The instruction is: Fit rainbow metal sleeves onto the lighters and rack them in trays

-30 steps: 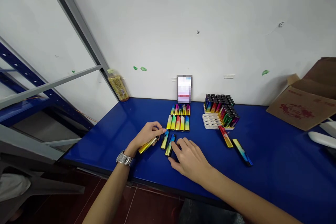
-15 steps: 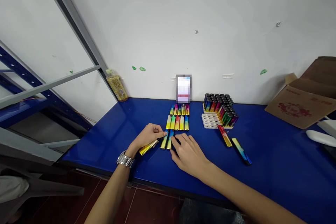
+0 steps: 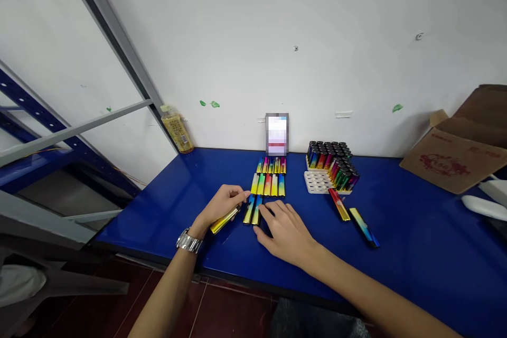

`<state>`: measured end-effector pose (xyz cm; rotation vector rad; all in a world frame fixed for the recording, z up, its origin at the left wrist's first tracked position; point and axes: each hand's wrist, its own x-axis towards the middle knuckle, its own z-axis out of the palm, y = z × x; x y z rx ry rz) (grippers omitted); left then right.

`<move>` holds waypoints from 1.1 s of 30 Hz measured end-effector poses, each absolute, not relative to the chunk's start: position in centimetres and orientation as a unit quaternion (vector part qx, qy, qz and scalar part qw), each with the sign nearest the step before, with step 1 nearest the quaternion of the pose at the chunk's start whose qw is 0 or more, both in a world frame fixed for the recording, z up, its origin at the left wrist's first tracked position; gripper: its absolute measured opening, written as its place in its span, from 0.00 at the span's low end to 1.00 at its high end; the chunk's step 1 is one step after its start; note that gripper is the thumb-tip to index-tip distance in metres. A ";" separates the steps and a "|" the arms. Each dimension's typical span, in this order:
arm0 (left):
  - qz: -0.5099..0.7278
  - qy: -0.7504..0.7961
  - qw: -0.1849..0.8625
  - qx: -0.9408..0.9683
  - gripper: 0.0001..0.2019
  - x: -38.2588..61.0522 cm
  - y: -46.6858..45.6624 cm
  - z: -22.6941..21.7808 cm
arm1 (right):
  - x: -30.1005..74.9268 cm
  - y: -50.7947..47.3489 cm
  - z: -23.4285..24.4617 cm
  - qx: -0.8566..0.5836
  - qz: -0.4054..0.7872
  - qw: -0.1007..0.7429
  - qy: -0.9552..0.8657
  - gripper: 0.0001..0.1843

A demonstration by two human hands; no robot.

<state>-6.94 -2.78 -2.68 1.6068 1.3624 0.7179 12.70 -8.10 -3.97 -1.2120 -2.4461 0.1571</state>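
My left hand (image 3: 224, 204) is curled round a yellow-gold lighter (image 3: 224, 221) that sticks out below the palm. Its thumb and forefinger come close to the top of a blue-and-yellow lighter (image 3: 248, 210). Right beside that one lies a second blue-and-yellow lighter (image 3: 256, 212), with the forefinger of my right hand (image 3: 284, 232) at its edge. The fingers of my right hand are spread, and the thumb lies near the lower end of this pair. Beyond the pair, a row of shiny coloured lighters (image 3: 268, 185) lies side by side, and a further row (image 3: 271, 165) lies behind it.
A white holed tray (image 3: 316, 182) at the right holds several upright lighters (image 3: 344, 175). A red-gold lighter (image 3: 339, 205) and a yellow-blue lighter (image 3: 363, 227) lie loose. A phone-like screen (image 3: 277, 134) leans on the wall. A bottle (image 3: 177, 129) stands left, a cardboard box (image 3: 447, 161) right.
The left thumb has drawn slightly back from the left lighter of the pair. The right thumb has slid a little left, and the pair has shifted slightly.
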 end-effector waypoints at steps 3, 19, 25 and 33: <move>0.390 0.567 0.442 0.576 0.22 -6.1 -3.4 -2.1 | 12.7 -8.4 -3.5 -0.413 0.117 0.266 -0.863 0.14; 0.471 0.563 0.322 0.598 0.20 -1.5 -3.2 -2.9 | 13.2 -8.6 -2.8 -0.478 0.410 0.386 -0.674 0.06; 0.410 0.593 0.187 0.667 0.17 -0.8 -3.5 -3.9 | 12.9 -8.7 -3.9 -0.503 0.301 0.332 -0.739 0.05; 0.421 0.603 0.092 0.672 0.16 -1.0 -3.7 -4.2 | 12.6 -9.4 -4.9 -0.486 0.105 0.223 -0.838 0.02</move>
